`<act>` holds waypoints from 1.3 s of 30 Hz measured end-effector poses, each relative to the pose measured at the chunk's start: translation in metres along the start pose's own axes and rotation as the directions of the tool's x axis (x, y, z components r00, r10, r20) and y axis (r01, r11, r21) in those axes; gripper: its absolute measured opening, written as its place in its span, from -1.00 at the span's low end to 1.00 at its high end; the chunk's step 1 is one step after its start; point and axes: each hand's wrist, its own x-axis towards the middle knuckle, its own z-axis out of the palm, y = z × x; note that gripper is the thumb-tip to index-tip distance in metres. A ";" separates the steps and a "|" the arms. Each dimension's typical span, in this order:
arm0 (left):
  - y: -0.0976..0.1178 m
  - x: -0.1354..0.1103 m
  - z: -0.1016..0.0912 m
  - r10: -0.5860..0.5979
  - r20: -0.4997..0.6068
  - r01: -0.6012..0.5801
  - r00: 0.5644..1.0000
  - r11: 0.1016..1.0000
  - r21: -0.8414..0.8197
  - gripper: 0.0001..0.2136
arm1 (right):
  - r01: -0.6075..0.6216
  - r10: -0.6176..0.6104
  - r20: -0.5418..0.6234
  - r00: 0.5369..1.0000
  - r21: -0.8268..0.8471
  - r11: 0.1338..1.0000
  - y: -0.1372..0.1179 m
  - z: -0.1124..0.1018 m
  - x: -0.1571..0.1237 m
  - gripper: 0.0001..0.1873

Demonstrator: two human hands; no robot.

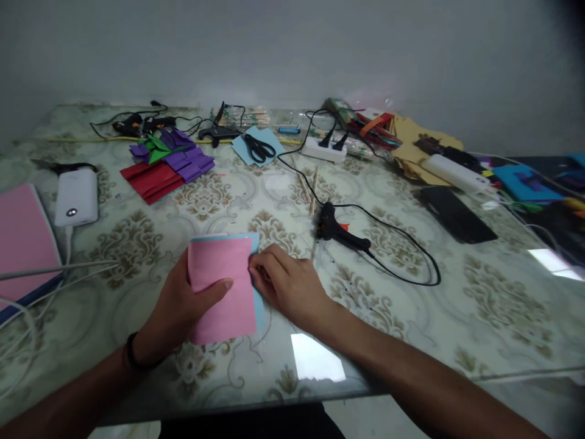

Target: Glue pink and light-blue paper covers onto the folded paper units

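Observation:
Folded pink paper (222, 317) with light-blue paper (260, 311) behind it is held upright just above the table. My left hand (185, 299) grips it from the left side, thumb lying across the pink front and the other fingers hidden behind. At the right edge, my right hand (290, 283) has its fingers curled in a pinch on the sheets. A black glue gun (340, 230) lies on the table beyond my right hand, its cord looping to the right.
Black scissors (258, 148) rest on light-blue paper at the back, left of a white power strip (324, 149). Red and purple folded papers (155, 178) lie left of them. A white power bank (77, 196) and pink sheet (25, 235) are far left; a black phone (457, 213) is right.

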 end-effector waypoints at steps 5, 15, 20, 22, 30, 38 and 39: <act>0.000 0.004 -0.007 -0.056 0.052 0.061 0.997 0.994 -0.087 -0.51 | 0.051 -0.075 0.107 0.991 0.209 0.977 0.002 -0.002 -0.001 -0.79; -0.014 0.008 -0.011 0.012 0.052 -0.001 0.999 0.980 -0.201 -0.56 | -0.207 0.180 0.103 0.978 0.428 0.880 0.025 -0.018 0.007 -0.62; -0.016 0.005 -0.009 0.015 0.107 0.003 0.994 0.987 -0.161 -0.59 | -0.281 0.249 0.130 0.960 0.467 0.839 0.033 -0.015 0.007 -0.77; -0.017 0.004 -0.009 0.011 0.152 0.021 0.988 0.978 -0.210 -0.56 | -0.302 0.262 0.149 0.953 0.495 0.815 0.034 -0.015 0.006 -0.77; -0.012 0.006 -0.007 -0.054 0.311 0.214 0.949 0.835 -0.507 -0.55 | -0.432 0.373 0.227 0.900 0.588 0.684 0.033 -0.017 0.008 -0.79; -0.018 0.010 -0.007 -0.023 0.303 0.194 0.953 0.812 -0.550 -0.59 | -0.602 0.568 0.367 0.737 0.739 0.303 0.033 -0.012 0.009 -0.79; -0.020 0.010 -0.008 -0.005 0.290 0.163 0.957 0.835 -0.525 -0.61 | -0.605 0.577 0.380 0.723 0.751 0.263 0.032 -0.012 0.010 -0.78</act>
